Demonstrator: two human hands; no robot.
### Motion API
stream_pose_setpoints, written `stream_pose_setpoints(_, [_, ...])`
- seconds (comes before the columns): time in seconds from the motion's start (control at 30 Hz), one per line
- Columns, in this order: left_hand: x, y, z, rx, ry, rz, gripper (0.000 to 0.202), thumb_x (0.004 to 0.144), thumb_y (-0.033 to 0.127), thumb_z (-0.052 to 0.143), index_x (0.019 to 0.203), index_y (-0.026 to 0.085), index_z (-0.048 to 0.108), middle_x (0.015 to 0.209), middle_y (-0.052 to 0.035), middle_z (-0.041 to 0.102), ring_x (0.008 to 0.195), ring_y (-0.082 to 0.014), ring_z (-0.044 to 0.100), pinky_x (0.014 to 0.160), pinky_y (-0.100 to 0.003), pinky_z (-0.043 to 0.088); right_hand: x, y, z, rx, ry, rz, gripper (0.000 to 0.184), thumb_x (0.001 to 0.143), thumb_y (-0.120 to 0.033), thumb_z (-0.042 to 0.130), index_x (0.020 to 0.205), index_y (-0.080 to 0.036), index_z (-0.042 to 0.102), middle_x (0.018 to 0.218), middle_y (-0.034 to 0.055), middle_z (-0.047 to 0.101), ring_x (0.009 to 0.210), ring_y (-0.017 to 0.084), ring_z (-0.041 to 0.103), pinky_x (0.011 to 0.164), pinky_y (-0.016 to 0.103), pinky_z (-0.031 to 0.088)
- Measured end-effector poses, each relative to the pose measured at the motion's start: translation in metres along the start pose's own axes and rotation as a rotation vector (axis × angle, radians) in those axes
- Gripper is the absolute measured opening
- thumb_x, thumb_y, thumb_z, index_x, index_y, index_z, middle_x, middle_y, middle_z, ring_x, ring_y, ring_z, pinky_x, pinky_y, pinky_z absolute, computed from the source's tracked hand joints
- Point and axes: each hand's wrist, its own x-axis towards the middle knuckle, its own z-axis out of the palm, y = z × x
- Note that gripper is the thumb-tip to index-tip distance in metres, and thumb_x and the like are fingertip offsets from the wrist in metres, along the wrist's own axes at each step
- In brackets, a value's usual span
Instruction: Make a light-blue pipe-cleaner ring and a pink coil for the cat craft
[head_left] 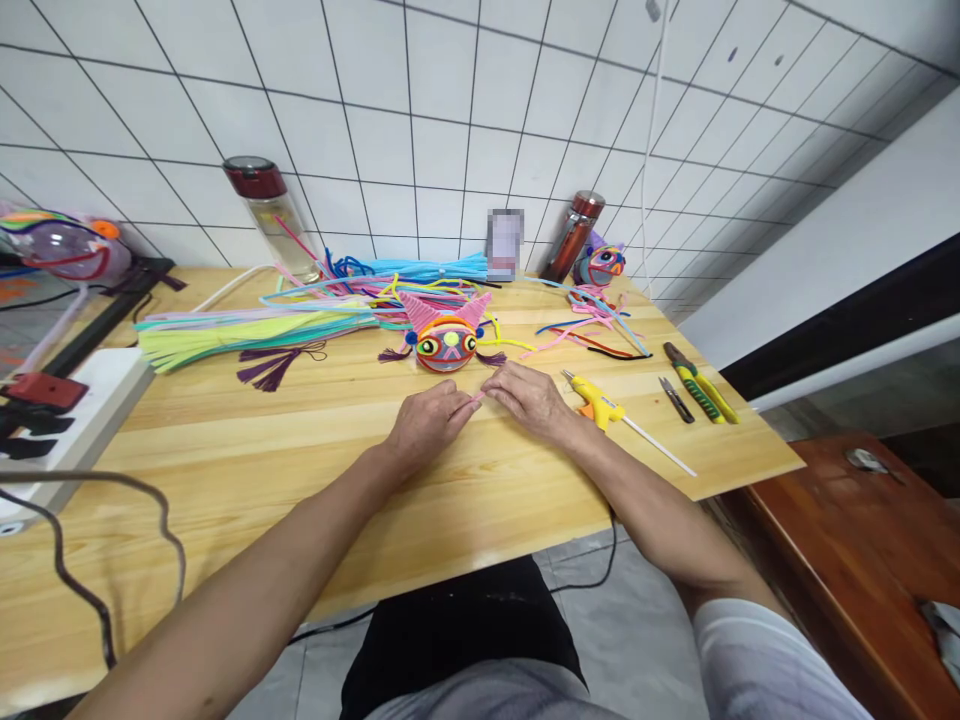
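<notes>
Both my hands rest on the wooden table (225,470) and meet over a short pink pipe cleaner piece (477,397). My left hand (427,420) has its fingers curled, pinching one end of the piece. My right hand (529,392) lies over the other end, fingers pressed together on it. Just beyond them sits a round craft face (445,340) with pink ears, green eyes and purple tassels.
Bundles of coloured pipe cleaners (247,330) lie across the back. A yellow glue gun (600,405), pliers (697,385) and small cutters (675,398) lie to the right. Two bottles (274,215) (574,235), a second craft face (600,265), a power strip (82,400) and cables stand at the left.
</notes>
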Motion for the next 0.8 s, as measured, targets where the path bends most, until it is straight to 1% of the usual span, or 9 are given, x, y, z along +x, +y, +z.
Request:
stream_pose_setpoints(0.17, [0.0009,-0.0008,0.0016,-0.060,-0.085,0.005,0.035,0.109,0.033,0.046,0.096,0.017,0.075,0.094,-0.0065,0.078,0.085,-0.0178,0.071,0.077,-0.027,0.050,0.0004,0.0010,-0.0024,0.002,0.006,0.031,0.019,0.108,-0.028,0.050,0.107,-0.022,0.068,0.097,0.0080,0.074,0.088,0.018,0.069,0.079,0.031,0.056])
stream_pose_setpoints(0.23, [0.0014,-0.0011,0.0008,-0.087,-0.097,-0.009,0.034,0.108,0.033,0.047,0.094,0.017,0.074,0.091,-0.0062,0.078,0.083,-0.0179,0.071,0.078,-0.028,0.050,0.0006,0.0014,-0.0044,0.000,0.010,0.023,0.019,0.108,-0.026,0.049,0.107,-0.022,0.068,0.097,0.0078,0.074,0.090,0.018,0.069,0.080,0.031,0.055])
stream_pose_setpoints(0.3, [0.0020,-0.0011,-0.0006,-0.126,-0.089,-0.023,0.034,0.108,0.033,0.047,0.093,0.018,0.073,0.089,-0.0059,0.077,0.081,-0.0175,0.071,0.078,-0.027,0.051,0.0006,0.0015,-0.0062,-0.006,0.014,0.005,0.019,0.108,-0.025,0.049,0.105,-0.022,0.067,0.097,0.0075,0.074,0.091,0.018,0.069,0.081,0.031,0.055])
stream_pose_setpoints(0.47, [0.0032,-0.0004,-0.0026,-0.231,-0.031,-0.043,0.027,0.104,0.033,0.054,0.094,0.019,0.075,0.091,-0.0049,0.078,0.082,-0.0167,0.070,0.078,-0.026,0.052,-0.0004,0.0034,-0.0063,-0.016,0.027,0.004,0.015,0.107,-0.022,0.050,0.103,-0.021,0.065,0.094,0.0063,0.072,0.088,0.017,0.068,0.078,0.029,0.053])
stream_pose_setpoints(0.6, [0.0025,-0.0023,-0.0010,-0.209,0.009,-0.021,0.027,0.103,0.032,0.055,0.093,0.017,0.075,0.089,-0.0058,0.074,0.083,-0.0168,0.068,0.078,-0.027,0.052,-0.0019,0.0063,-0.0049,-0.005,0.053,0.042,0.015,0.107,-0.023,0.051,0.103,-0.021,0.065,0.095,0.0063,0.071,0.090,0.017,0.068,0.079,0.029,0.052])
stream_pose_setpoints(0.7, [0.0017,-0.0043,-0.0003,-0.177,0.024,-0.015,0.029,0.105,0.030,0.053,0.091,0.017,0.075,0.084,-0.0054,0.072,0.078,-0.0160,0.065,0.075,-0.027,0.050,-0.0026,0.0066,-0.0049,0.021,0.046,0.068,0.016,0.107,-0.024,0.050,0.105,-0.022,0.066,0.097,0.0067,0.071,0.093,0.018,0.068,0.081,0.030,0.053])
stream_pose_setpoints(0.8, [0.0015,-0.0048,-0.0005,-0.169,0.022,-0.003,0.029,0.105,0.030,0.052,0.093,0.017,0.075,0.084,-0.0052,0.072,0.078,-0.0159,0.065,0.075,-0.027,0.050,-0.0025,0.0050,-0.0049,0.033,0.028,0.062,0.016,0.107,-0.026,0.051,0.106,-0.023,0.067,0.098,0.0072,0.071,0.094,0.019,0.068,0.082,0.031,0.054])
